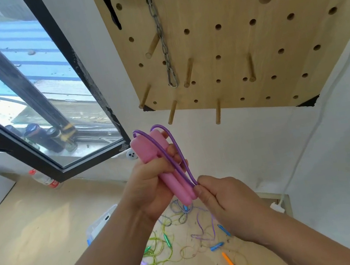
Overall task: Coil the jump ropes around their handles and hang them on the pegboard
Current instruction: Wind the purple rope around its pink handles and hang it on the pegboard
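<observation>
L hand [152, 182] is gripping both pink handles [150, 157] below the pegboard [234, 36], fingers [202, 193] of R hand [229, 199] pinching the purple rope [174, 153] at their lower end: coiling barely starting, no rope hanging yet, other ropes [163, 247] lying loose on the floor [36, 236].

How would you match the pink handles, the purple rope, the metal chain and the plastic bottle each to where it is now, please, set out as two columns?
Things:
1. pink handles
2. purple rope
3. metal chain
4. plastic bottle

Places:
A. on the floor below the window
B. hanging on the pegboard
C. gripped in the left hand
D. pinched by the right hand

Pairs: 1-C, 2-D, 3-B, 4-A.
</observation>
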`<state>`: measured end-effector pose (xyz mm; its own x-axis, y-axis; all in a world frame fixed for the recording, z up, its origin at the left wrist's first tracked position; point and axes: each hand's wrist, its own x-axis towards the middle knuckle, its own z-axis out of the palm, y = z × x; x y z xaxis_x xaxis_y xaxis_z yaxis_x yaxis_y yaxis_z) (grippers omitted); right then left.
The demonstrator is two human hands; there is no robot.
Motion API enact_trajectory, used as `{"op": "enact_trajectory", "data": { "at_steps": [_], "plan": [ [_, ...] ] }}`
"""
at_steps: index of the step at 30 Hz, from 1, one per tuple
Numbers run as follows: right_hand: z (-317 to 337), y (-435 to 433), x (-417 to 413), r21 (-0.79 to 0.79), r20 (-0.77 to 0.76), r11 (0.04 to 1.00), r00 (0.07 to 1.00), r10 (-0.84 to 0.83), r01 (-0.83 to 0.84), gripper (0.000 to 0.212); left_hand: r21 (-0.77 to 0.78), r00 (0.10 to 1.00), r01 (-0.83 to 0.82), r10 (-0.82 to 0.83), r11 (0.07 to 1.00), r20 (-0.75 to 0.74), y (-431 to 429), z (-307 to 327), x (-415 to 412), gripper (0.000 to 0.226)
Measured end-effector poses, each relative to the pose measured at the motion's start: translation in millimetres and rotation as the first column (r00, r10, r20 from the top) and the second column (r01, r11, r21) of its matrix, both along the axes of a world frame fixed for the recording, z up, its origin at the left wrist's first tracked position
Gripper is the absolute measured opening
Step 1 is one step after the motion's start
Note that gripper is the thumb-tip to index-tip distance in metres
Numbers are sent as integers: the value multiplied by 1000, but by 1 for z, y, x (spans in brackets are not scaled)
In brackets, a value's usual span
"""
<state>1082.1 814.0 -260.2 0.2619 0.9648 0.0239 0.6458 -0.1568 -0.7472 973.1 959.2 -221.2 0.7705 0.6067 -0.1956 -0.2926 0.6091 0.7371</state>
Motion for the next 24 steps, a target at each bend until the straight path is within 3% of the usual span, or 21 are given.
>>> {"op": "enact_trajectory", "data": {
  "at_steps": [5,8,9,10,12,14,16,18,20,24],
  "plan": [
    [1,0,-4,-50,-17,998,999,34,-35,32,-28,995,32,-35,999,-96,0,-6,-7,67],
    [5,-2,1,-39,-168,999,986,21,-28,23,-74,986,-19,6,997,-168,-4,-7,-1,52],
    [7,-3,3,-41,-255,999,967,1,-12,10,-44,983,-12,4,999,-182,-5,-7,1,49],
    [9,-4,5,-45,-353,999,935,-25,10,11,21,978,14,-9,1000,-210,-6,-6,2,50],
    [12,-5,12,-35,-526,996,846,-87,80,50,236,938,125,-37,964,-346,-9,-5,1,58],
    [18,-3,20,-22,-630,988,765,-134,155,69,458,868,270,-8,847,-496,-14,-5,1,56],
    [23,0,28,3,-622,986,772,-130,169,71,568,840,347,23,746,-542,-20,-5,3,56],
    [24,5,32,53,-554,983,824,-119,178,47,616,841,347,56,707,-538,-23,-7,6,59],
    [24,10,35,123,-462,975,881,-107,183,16,608,841,307,90,732,-533,-22,-8,8,59],
    [19,10,27,116,-298,982,948,-112,152,27,427,861,199,50,882,-505,-22,-6,9,48]
  ]
}}
